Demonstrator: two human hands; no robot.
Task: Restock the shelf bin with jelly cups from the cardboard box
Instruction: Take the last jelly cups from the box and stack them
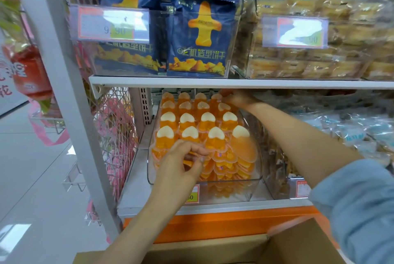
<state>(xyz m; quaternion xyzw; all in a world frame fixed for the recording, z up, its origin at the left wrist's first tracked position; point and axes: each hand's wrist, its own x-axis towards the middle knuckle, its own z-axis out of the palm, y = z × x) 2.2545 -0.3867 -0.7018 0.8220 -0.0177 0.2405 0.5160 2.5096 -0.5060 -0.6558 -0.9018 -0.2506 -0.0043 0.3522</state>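
A clear plastic shelf bin [257,170] on the lower shelf holds several rows of orange heart-shaped jelly cups [210,119] with white heart centres, stacked in layers. My left hand [181,160] is at the bin's front, fingers curled and pinching the edge of a front jelly cup [193,133]. My right hand [236,98] reaches to the bin's back right corner, fingers curled on a rear jelly cup; the shelf above partly hides them. The open cardboard box [283,244] is below, at the bottom of the view; its inside is not visible.
The upper shelf [213,82] carries a bin of navy biscuit packets [198,35] and a bin of wrapped cakes [309,59]. Price tags hang on the bins. A wire rack with pink items [115,127] stands left. Bagged goods fill the bin at the right.
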